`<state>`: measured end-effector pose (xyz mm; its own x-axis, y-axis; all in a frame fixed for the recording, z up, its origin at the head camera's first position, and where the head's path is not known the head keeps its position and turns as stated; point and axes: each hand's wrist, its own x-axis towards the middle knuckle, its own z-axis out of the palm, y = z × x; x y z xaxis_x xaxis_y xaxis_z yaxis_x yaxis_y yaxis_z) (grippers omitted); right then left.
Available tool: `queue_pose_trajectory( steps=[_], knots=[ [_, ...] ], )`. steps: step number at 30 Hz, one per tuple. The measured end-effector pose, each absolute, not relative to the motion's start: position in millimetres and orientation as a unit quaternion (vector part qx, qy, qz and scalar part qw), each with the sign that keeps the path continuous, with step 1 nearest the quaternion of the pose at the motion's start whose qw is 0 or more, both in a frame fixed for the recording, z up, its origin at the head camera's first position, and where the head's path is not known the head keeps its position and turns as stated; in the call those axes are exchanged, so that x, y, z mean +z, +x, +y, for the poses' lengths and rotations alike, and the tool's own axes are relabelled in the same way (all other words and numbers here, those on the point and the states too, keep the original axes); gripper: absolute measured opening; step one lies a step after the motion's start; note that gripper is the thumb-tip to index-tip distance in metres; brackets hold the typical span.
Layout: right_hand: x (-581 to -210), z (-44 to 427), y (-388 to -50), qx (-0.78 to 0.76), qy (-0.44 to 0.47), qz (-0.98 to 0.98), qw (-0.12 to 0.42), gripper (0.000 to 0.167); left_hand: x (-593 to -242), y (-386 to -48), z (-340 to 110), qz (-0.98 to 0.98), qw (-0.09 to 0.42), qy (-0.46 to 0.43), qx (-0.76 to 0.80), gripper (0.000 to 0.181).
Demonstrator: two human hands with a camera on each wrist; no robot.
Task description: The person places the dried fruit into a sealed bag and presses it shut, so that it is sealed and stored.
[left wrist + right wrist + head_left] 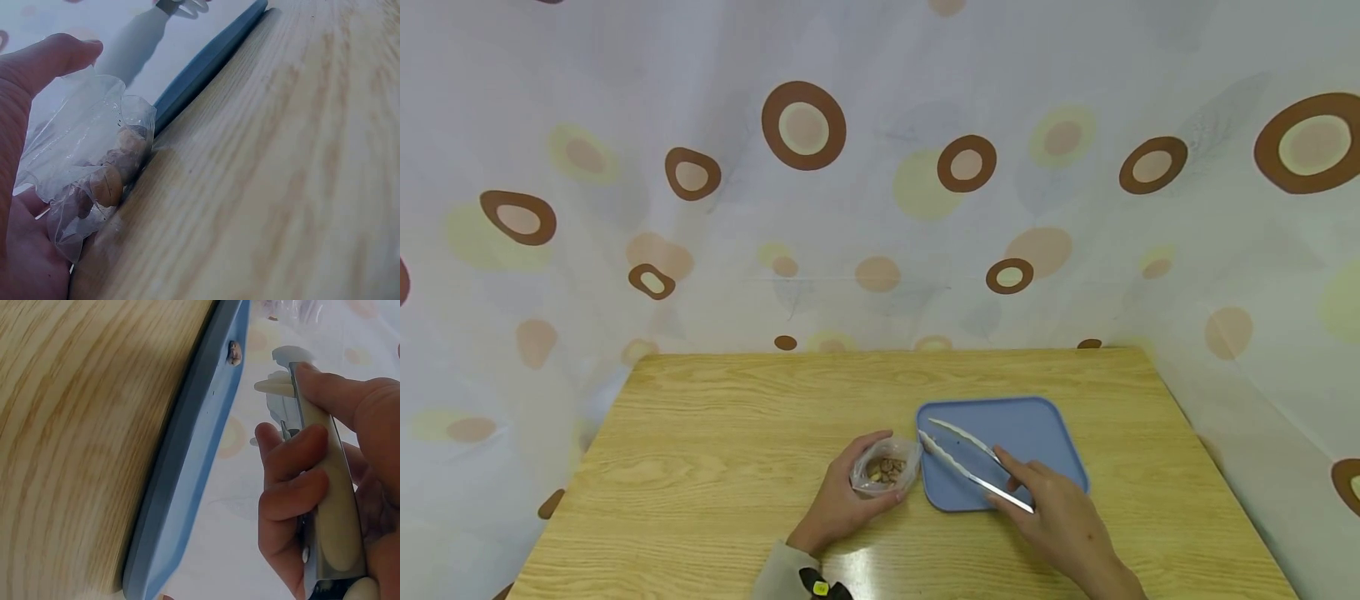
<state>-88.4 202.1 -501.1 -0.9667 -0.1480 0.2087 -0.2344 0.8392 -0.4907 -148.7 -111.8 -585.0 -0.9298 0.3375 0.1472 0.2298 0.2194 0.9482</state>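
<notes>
My left hand (842, 504) curls round an open clear plastic bag (912, 468), thumb on one side and fingers on the other. Several brown, nut-like pieces (889, 472) lie inside; the left wrist view shows a rounder orange-brown one (107, 185) through the plastic. With my right hand (1063, 517) I grip metal tongs (1000, 493) over the blue tray (1037, 437). Their arms stand apart, pale scalloped tips pointing left toward the bag, nothing seen between them. A small brown piece (234, 354) rests on the tray near its edge in the right wrist view.
The tray lies on a wood-grain table (737, 433), just right of the bag. Behind and beside the table hangs a pale curtain (865, 225) with brown and yellow spots. A black band with a yellow mark (821, 588) sits at the left wrist.
</notes>
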Motion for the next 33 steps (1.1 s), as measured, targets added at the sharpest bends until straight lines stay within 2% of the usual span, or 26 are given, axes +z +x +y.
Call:
queue_pose_trajectory(
  steps=[21,33],
  knots=[
    [-512,204,-93,0.232,0.075,-0.970,-0.013,0.070,-585,-147,-112,0.781,0.049,0.182,0.596,0.081],
    [-515,205,-92,0.236,0.073,-0.969,-0.018,0.068,-586,-147,-112,0.781,0.045,0.186,0.594,0.081]
  ],
)
